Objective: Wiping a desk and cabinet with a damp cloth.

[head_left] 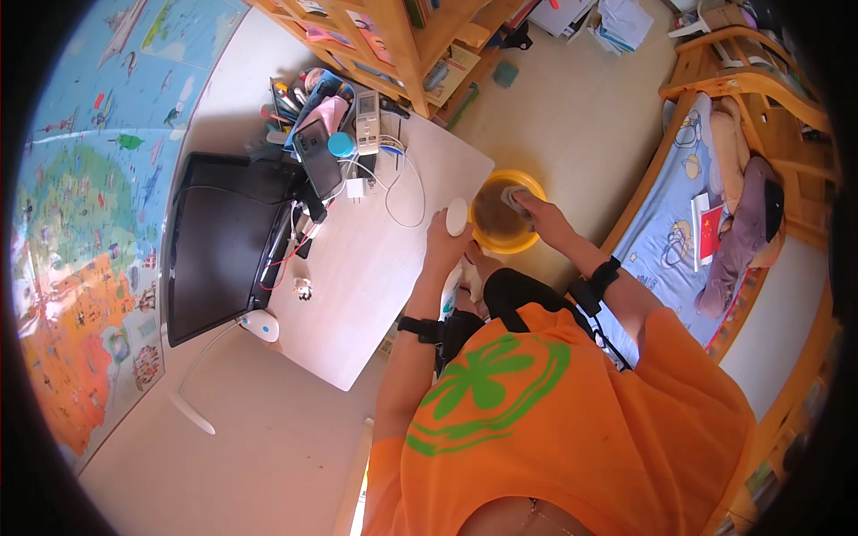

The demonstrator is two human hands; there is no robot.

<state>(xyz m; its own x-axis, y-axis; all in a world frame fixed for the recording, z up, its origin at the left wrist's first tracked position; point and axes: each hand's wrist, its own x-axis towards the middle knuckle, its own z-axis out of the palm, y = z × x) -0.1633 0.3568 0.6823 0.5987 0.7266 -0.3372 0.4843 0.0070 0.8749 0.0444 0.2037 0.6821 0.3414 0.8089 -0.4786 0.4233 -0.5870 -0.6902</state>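
Note:
Over a yellow basin (534, 181) that stands low beside the desk corner, my right hand (542, 217) grips a greyish cloth (514, 198). Dark-looking water seems to fill the basin. My left hand (441, 239) is at the desk's right edge, its fingers closed around a white round, flat-faced object (456, 217). The kind of that object cannot be made out. Both hands are close to the basin's rim, the left one on its left side and the right one above its right side.
On the desk (375, 295) are a black monitor (228, 241), a phone (317, 159), a white remote control (367, 122), a blue round lid (341, 145), white cables and a small figurine (303, 288). A wooden bookshelf (407, 67) stands behind; a bed (661, 237) lies right.

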